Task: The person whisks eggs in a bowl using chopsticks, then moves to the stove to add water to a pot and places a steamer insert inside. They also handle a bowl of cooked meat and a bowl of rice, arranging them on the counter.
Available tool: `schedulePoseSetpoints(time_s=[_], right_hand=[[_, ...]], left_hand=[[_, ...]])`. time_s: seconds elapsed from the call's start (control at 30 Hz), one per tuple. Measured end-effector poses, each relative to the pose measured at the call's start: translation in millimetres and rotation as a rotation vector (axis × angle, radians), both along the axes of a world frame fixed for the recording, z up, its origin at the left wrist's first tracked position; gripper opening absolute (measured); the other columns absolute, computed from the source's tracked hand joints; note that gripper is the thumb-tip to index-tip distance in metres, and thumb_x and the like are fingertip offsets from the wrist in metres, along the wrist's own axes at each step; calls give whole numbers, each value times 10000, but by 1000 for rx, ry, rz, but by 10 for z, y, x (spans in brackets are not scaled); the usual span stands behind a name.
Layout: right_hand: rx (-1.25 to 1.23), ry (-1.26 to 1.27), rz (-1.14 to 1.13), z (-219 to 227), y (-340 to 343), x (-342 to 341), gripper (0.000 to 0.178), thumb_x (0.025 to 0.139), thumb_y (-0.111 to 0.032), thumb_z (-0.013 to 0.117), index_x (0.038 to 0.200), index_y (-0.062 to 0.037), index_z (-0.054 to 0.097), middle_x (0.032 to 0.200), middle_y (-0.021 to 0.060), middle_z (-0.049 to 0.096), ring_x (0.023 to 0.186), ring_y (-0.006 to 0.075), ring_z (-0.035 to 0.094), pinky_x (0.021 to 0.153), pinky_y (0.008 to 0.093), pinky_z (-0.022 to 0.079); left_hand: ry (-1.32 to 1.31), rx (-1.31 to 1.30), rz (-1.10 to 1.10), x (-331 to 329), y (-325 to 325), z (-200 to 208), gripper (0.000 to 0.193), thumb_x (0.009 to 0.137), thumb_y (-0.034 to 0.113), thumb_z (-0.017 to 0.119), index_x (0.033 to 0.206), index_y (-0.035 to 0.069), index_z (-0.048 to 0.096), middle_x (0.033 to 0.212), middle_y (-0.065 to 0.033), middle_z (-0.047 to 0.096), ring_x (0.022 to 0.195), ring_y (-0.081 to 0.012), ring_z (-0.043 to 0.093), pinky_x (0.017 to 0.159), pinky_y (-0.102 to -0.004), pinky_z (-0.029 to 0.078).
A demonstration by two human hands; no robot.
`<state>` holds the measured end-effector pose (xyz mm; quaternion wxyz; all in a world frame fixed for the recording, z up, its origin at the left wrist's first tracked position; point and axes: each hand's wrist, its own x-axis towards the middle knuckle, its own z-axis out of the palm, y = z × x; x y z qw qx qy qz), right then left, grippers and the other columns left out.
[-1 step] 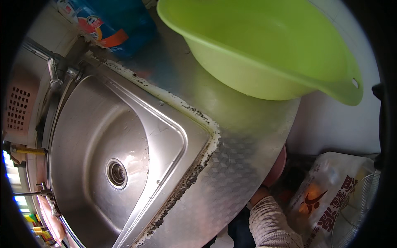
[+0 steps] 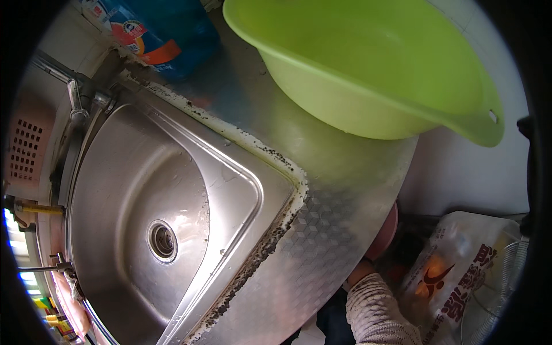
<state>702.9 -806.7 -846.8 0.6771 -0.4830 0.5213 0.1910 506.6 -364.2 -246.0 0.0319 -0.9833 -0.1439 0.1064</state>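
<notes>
A stainless steel sink [image 2: 172, 190] fills the counter's [image 2: 339, 190] left side. A lime-green plastic basin [image 2: 368, 69] overhangs its far right edge. Below it, your right hand [image 2: 382, 233] reaches under the counter's edge; its grip is hidden.

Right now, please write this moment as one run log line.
right hand: below counter edge, mostly hidden, grip unclear | left hand: not in view | green basin: on counter | sink: empty | plastic bag: beside hand

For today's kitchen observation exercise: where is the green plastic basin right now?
In the head view, the green plastic basin sits upper right on the metal countertop, beyond the sink and right of the blue bottle.
</notes>
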Motion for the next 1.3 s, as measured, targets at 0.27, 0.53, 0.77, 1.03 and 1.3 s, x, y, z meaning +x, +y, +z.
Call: schedulePoseSetpoints(time_s=[0.27, 0.53, 0.77, 1.03, 1.3], right_hand=[[65, -119, -156, 178, 99, -96, 204, 883, -247, 577, 1037, -114, 562, 784, 68, 577, 611, 194, 567, 490, 309, 495], [113, -289, -317, 897, 111, -313, 191, 877, -254, 589, 1015, -123, 567, 776, 58, 571, 608, 188, 558, 490, 299, 492], [-25, -372, -360, 2734, 646, -583, 156, 842, -148, 618, 965, -120, 526, 683, 48, 540, 493, 163, 509, 408, 295, 398], [68, -488, -209, 4831, 783, -1225, 289, 802, -46, 607, 1046, -91, 460, 690, 34, 466, 480, 130, 460, 383, 269, 341], [-69, -565, 229, 6494, 701, -1928, 338, 807, -27, 572, 1119, -17, 444, 692, 41, 467, 455, 108, 442, 357, 251, 321]], left_hand=[[-23, -140, 23, 23, 49, -20, 1145, 613, 296, 827, 1455, -59, 137, 1429, -319, 246, 1282, -470, 326, 1042, -523, 342], [-71, -82, -198, 286, -31, 81, 1063, 574, 244, 798, 1419, -53, 227, 1434, -292, 303, 1283, -492, 319, 1047, -598, 266], [-38, -97, -142, 181, -5, 114, 1095, 556, 279, 854, 1384, -95, 242, 1474, -274, 224, 1378, -455, 190, 1126, -535, 147], [-238, -265, -250, -116, 117, 575, 1045, 621, 430, 828, 1400, -30, 305, 1512, -299, 120, 1424, -430, 96, 1136, -540, 80], [-350, -355, -113, -1832, 223, 1167, 788, 718, 244, 762, 1372, -9, 401, 1473, -218, 310, 1381, -383, 259, 1112, -489, 174]])
